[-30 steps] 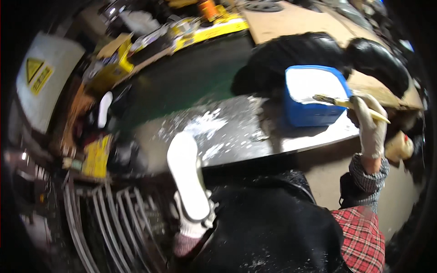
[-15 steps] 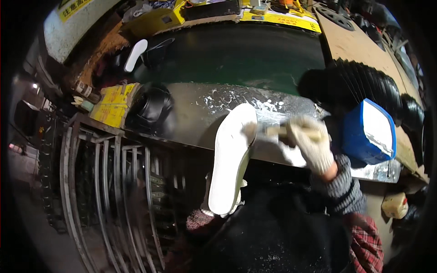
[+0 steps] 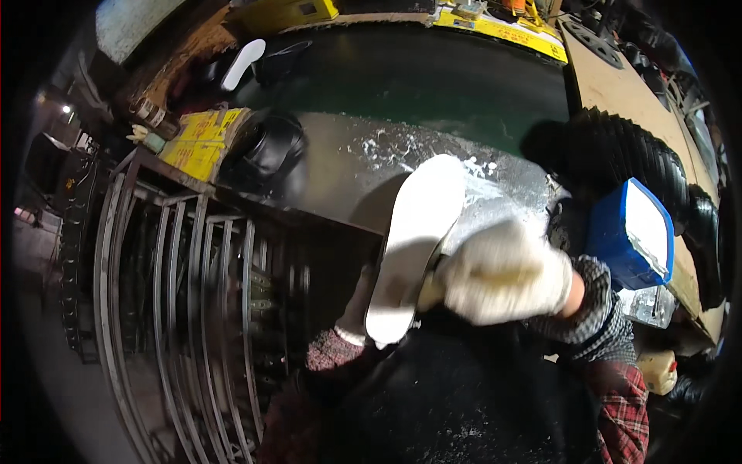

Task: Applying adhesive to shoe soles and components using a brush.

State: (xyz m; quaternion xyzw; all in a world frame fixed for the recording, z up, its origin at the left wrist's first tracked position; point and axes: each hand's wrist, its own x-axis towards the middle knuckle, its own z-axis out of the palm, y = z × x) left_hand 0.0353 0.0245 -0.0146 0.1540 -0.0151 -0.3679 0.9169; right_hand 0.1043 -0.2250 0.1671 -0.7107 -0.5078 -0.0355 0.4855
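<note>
**White sole (image 3: 427,203) in the left hand (image 3: 355,317), brush (image 3: 433,291) in the right hand (image 3: 506,278)**

The sole lies tilted above the left hand, its toe pointing away across the bench's (image 3: 332,151) front edge. The gloved left hand has hold of the heel from beneath; how far its fingers bend is hidden. The gloved right hand, blurred, is curled closed around the brush handle, just beside the sole's near right edge; whether bristles touch is unclear. Good brushing likely calls for a steady heel, light pressure and strokes following the rim, with left fingertips tucked below. Right of the right hand stands a blue tub (image 3: 608,226) of white paste (image 3: 648,228), the gap between giving the wrist room. Left of the left hand, a metal rack (image 3: 103,263) probably limits elbow swing.
</note>
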